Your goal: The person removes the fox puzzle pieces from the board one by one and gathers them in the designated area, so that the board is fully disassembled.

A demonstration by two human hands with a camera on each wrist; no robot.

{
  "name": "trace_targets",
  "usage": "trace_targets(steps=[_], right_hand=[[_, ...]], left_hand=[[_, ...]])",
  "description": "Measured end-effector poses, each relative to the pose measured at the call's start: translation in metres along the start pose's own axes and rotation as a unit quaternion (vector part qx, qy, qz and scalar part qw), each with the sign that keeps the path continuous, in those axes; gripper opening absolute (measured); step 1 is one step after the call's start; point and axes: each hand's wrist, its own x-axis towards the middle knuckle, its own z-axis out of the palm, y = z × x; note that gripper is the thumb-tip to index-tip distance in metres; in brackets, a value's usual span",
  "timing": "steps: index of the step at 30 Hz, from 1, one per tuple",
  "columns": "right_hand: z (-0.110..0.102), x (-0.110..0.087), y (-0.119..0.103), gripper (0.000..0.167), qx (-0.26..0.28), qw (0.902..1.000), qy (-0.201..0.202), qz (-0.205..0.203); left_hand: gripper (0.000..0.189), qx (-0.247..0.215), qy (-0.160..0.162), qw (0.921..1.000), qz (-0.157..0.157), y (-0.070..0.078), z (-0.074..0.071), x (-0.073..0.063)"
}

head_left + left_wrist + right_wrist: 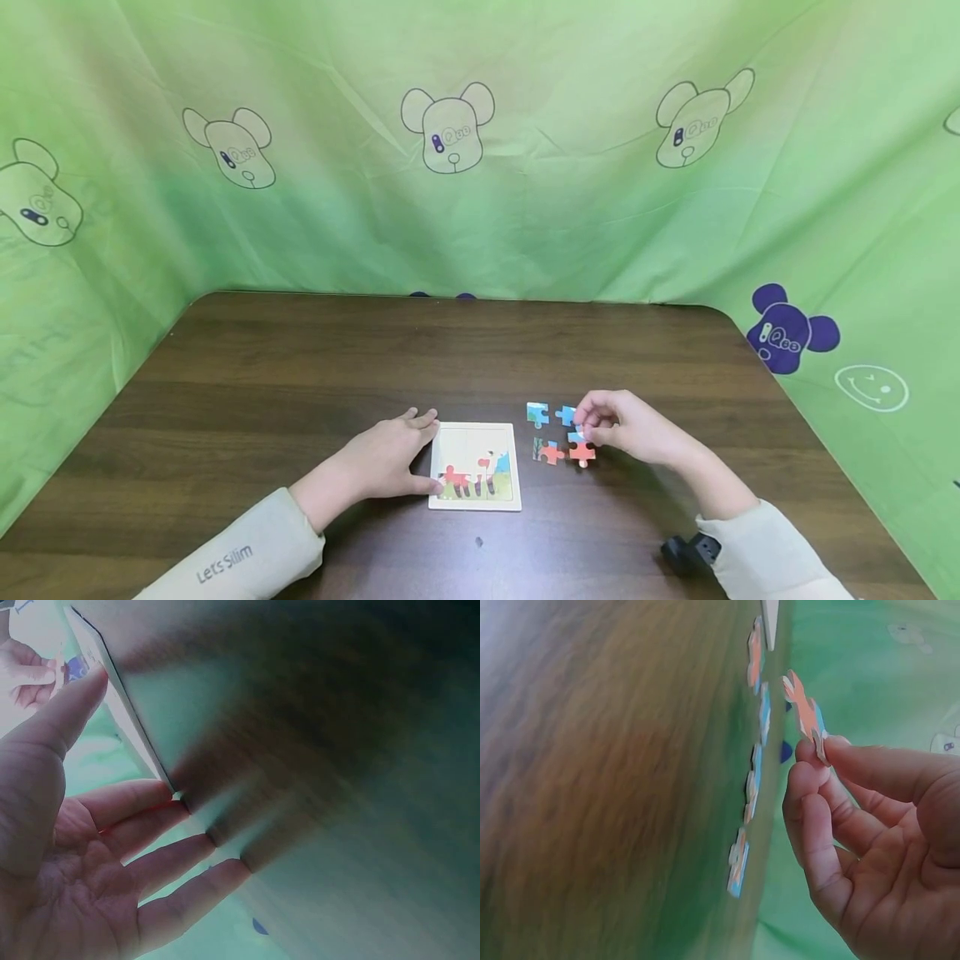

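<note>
My right hand (630, 425) pinches a jigsaw piece (804, 709), orange with some blue, between thumb and fingertips. In the right wrist view it is held up off the table. My left hand (382, 458) rests at the left side of a square puzzle tray (513, 467), thumb on its lower left edge and the other fingers stretched towards its upper corner. Along the tray's lower part lie fitted pieces (480, 486) with a red, animal-like picture on green; its upper part shows pale backing. In the left wrist view the tray's edge (127, 716) runs between thumb and fingers.
Right of the tray lie loose pieces: a blue one (537, 413), another blue one (564, 415) by my right fingers, and a red and green one (550, 452). The brown table (337, 358) ends at a green curtain (450, 225). A black device (690, 552) sits by the right sleeve.
</note>
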Motion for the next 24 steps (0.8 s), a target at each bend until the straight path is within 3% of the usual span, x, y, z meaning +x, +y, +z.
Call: trace_targets(steps=[12,24], right_hand=[[0.0008,-0.0009,0.0043,0.007,0.007,0.9995,-0.029,0.007],[-0.0026,-0.0025,0.0045,0.008,-0.031,0.9992,-0.021,0.011]], left_hand=[[0.082,-0.004,-0.004,1.0,-0.005,0.0004,0.0008,-0.0006],[0.082,-0.007,0.001,1.0,-0.002,-0.0004,0.0011,-0.0008]])
